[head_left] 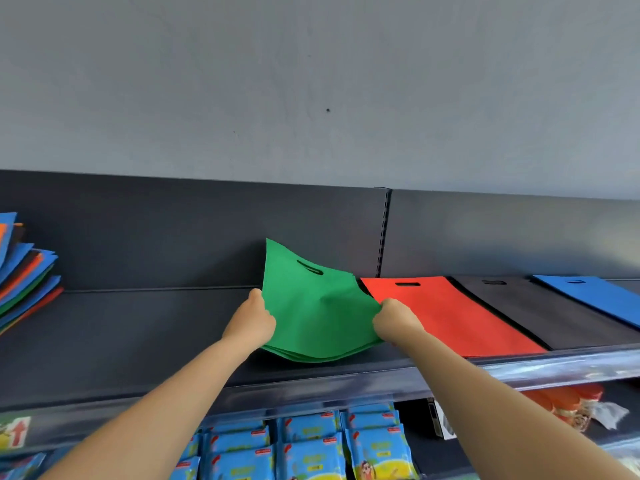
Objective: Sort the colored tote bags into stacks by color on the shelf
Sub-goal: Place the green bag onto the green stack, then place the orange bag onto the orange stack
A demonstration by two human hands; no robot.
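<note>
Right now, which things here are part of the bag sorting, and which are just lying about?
Job: green bags in left hand and right hand; red stack; black stack; blue stack; mixed pile.
Lying about: blue packets; orange packages below.

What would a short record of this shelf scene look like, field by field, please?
Setting: dark shelf against a grey wall
Left hand: grips the left edge of the green bags
Right hand: grips their right edge
Green bags: several layers, far end raised
Sorted, rightwards: red bags, black bags, blue bags, lying flat
Unsorted: mixed pile at far left
Below: blue packets
</note>
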